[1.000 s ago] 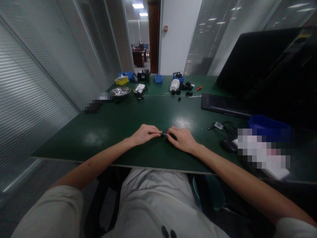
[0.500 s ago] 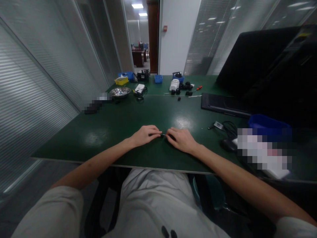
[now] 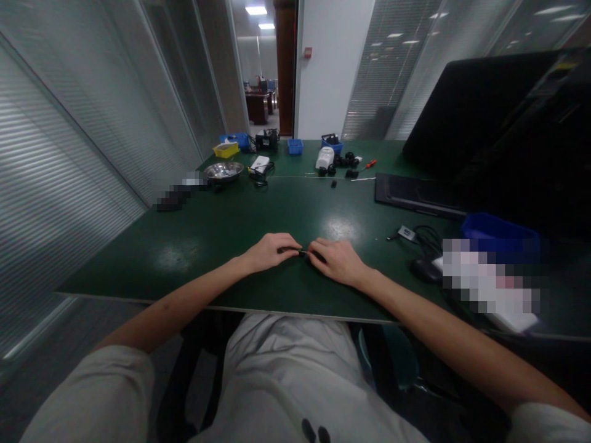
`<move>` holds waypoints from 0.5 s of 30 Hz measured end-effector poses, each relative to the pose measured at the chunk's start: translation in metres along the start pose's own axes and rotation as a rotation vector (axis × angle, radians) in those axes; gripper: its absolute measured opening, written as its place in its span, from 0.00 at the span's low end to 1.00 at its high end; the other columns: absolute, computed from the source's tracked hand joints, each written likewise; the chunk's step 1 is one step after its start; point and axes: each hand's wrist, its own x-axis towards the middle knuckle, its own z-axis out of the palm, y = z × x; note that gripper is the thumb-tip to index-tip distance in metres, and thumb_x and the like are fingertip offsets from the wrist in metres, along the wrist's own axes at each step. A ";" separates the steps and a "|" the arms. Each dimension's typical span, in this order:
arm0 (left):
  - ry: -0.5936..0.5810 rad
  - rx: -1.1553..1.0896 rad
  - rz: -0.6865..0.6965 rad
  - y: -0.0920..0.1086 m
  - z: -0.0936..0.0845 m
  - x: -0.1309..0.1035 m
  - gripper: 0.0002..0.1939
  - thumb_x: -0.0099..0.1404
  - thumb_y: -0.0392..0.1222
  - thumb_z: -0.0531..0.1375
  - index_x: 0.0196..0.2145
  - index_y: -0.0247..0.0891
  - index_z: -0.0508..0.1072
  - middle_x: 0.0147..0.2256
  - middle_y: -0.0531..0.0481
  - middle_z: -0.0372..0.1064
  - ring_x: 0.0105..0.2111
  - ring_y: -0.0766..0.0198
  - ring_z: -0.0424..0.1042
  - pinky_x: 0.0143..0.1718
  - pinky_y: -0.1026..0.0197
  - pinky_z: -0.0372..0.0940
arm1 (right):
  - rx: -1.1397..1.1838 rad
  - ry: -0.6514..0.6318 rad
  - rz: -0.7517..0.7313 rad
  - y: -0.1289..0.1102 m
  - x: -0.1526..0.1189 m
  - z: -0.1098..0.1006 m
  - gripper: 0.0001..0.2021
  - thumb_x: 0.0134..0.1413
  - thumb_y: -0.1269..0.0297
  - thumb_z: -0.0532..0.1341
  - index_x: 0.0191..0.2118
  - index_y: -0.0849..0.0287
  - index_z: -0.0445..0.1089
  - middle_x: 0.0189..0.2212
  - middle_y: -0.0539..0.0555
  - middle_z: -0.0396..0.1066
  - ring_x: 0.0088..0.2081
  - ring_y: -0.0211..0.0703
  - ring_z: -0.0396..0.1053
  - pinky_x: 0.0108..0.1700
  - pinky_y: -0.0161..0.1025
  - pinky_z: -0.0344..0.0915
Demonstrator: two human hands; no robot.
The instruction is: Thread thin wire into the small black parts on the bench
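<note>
Open tabletop (image 3: 221,231) leftward, bin (image 3: 501,229) rightward

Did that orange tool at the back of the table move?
No. Judged against the red box on the far wall, the orange tool shows no shift left, right, nearer or farther.

This looks like an office: blinds (image 3: 50,178) line the partitions, and a desk (image 3: 257,107) shows through the doorway. The screwdriver (image 3: 370,164) and small bins (image 3: 295,147) suggest bench work.
</note>
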 end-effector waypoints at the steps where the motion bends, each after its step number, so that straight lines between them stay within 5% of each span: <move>1: -0.005 -0.003 0.002 0.000 0.000 0.000 0.13 0.73 0.43 0.60 0.49 0.35 0.81 0.43 0.42 0.77 0.43 0.60 0.76 0.48 0.59 0.68 | 0.002 0.000 0.002 0.000 0.000 0.000 0.16 0.73 0.55 0.49 0.47 0.55 0.71 0.40 0.54 0.75 0.34 0.41 0.70 0.32 0.38 0.49; 15: -0.015 -0.026 0.012 -0.002 0.002 0.001 0.12 0.73 0.43 0.61 0.47 0.36 0.82 0.44 0.42 0.77 0.44 0.60 0.76 0.49 0.60 0.68 | -0.051 -0.009 -0.020 -0.005 0.003 0.002 0.17 0.74 0.55 0.48 0.45 0.56 0.71 0.39 0.55 0.75 0.32 0.40 0.69 0.31 0.40 0.47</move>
